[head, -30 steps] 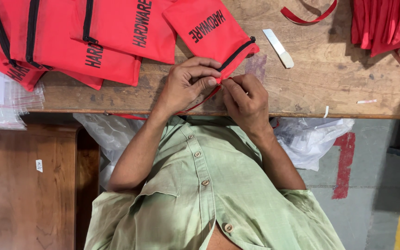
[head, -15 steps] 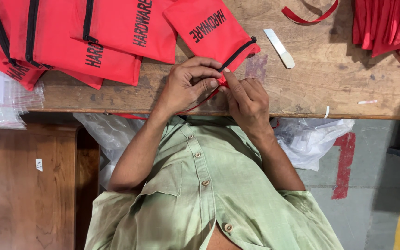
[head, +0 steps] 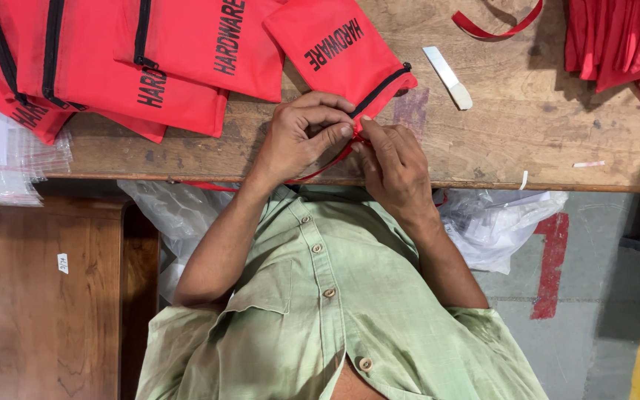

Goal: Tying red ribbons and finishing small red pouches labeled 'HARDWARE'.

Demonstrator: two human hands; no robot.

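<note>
A red fabric pouch with a black zipper lies tilted on the wooden table, its zipper end near the front edge. My left hand and my right hand meet at that corner. Both pinch a thin red ribbon right at the zipper end. From my fingers the ribbon trails left along the table edge. My fingertips hide the zipper pull.
Several more red zippered pouches overlap at the left. A white flat stick, a red ribbon loop and a heap of red fabric lie further back. Clear plastic bags hang below the table; a wooden cabinet stands at the left.
My fingers have shifted slightly at the pouch's zipper corner. The pouch and both arms stay where they were.
</note>
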